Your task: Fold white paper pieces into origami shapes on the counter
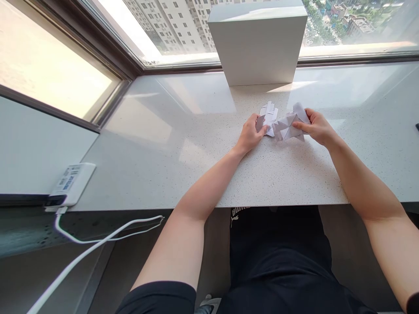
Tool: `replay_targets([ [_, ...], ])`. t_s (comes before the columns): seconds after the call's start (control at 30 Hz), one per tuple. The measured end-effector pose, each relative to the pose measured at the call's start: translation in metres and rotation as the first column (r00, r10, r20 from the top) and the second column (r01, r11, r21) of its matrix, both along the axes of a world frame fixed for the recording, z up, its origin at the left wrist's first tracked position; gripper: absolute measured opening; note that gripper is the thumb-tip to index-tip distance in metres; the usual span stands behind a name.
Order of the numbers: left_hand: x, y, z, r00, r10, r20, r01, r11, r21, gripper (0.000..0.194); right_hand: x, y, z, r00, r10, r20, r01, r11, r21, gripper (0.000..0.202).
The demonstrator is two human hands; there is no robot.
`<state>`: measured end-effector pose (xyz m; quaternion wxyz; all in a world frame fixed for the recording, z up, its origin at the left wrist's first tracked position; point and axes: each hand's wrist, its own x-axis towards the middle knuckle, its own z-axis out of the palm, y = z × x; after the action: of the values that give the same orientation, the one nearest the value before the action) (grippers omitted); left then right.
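My left hand (252,132) is closed on a folded white paper piece (270,114), low over the counter. Flaps and crease lines show on this paper, and its upper edge stands in small tabs. Just to the right, my right hand (317,126) pinches another folded paper piece (288,126) between thumb and fingers. That one has triangular facets meeting near its middle and pointed corners. The two papers meet or overlap near the middle; I cannot tell whether they are joined. Fingertips behind the papers are partly hidden.
A large white box (260,52) stands against the window behind the papers. On the speckled counter (147,174), a white power bank (73,185) lies at the left edge with a white cable (108,237) hanging off it. A small dark object (417,127) sits at far right.
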<state>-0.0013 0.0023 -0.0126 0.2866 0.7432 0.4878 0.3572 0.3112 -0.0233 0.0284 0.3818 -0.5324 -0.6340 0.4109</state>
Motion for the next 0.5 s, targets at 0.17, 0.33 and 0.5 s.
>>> replay_targets([
  [0.17,0.000,0.000,-0.001,1.000,0.018,0.010,-0.018,1.000,0.010,0.037,-0.015,-0.003,-0.005,0.992,-0.108,-0.070,0.116,0.986,0.122,0.088],
  [0.33,-0.003,0.006,-0.010,0.993,-0.043,0.114,0.038,0.998,0.047,0.076,-0.038,-0.012,-0.017,0.971,0.119,-0.206,-0.118,0.993,0.020,0.088],
  [0.5,-0.007,0.016,-0.025,0.969,-0.126,0.215,0.116,0.991,0.060,0.098,-0.042,-0.013,-0.029,0.963,0.183,-0.199,-0.182,0.983,0.021,0.088],
])
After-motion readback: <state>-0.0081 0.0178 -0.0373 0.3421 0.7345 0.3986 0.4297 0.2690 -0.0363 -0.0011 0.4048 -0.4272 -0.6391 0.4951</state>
